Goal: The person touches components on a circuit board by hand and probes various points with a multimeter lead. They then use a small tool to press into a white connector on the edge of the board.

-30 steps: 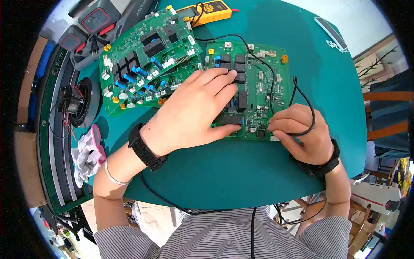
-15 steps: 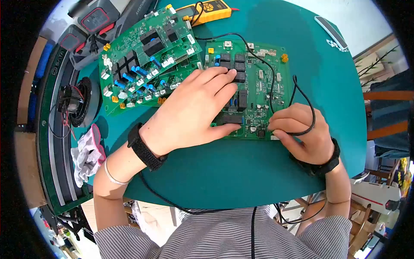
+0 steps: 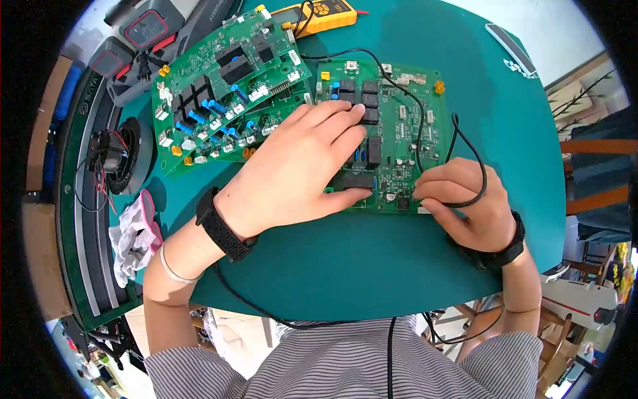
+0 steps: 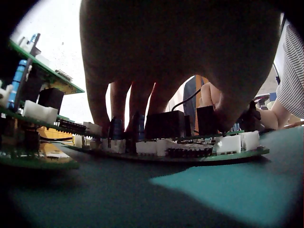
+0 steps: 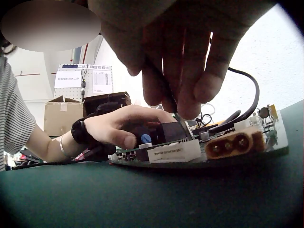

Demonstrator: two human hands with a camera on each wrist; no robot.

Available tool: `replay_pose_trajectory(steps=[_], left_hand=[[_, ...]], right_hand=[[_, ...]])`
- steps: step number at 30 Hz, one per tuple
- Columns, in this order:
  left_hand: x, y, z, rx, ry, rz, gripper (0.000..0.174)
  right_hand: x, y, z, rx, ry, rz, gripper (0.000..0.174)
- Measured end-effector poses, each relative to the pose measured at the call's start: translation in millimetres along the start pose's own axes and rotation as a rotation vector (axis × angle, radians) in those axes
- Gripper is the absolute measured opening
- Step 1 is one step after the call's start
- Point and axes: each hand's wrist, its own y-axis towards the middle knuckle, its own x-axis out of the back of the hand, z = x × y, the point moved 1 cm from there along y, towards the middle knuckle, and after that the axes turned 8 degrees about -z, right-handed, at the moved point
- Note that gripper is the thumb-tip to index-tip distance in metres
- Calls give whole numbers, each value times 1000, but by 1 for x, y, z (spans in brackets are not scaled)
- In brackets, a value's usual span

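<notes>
In the head view a green circuit board [image 3: 415, 100] lies flat on the table. My left hand [image 3: 292, 166] rests over its left half with fingers spread, fingertips on black block components [image 3: 369, 116] and thumb at another near the front edge. My right hand [image 3: 465, 199], at the board's front right corner, pinches a slim black test probe [image 5: 164, 85]. The probe's metal tip [image 5: 189, 129] points down at the board beside a white connector [image 5: 175, 151]. From the probe a black cable [image 3: 483, 176] loops over the hand.
More circuit boards [image 3: 232, 86] are stacked at the left, close to my left hand. Behind them lies a yellow multimeter [image 3: 325, 14]. A black coil with wires [image 3: 123, 156] and a white-and-pink glove [image 3: 136, 239] lie at the left; a white flat case [image 3: 510, 50] lies far right.
</notes>
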Motion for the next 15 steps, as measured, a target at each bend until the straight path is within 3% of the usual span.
replay_pose_trajectory(steps=[15], left_hand=[[1, 0, 0, -2, 4, 3, 67]], right_hand=[[-1, 0, 0, -9, 17, -7, 14]])
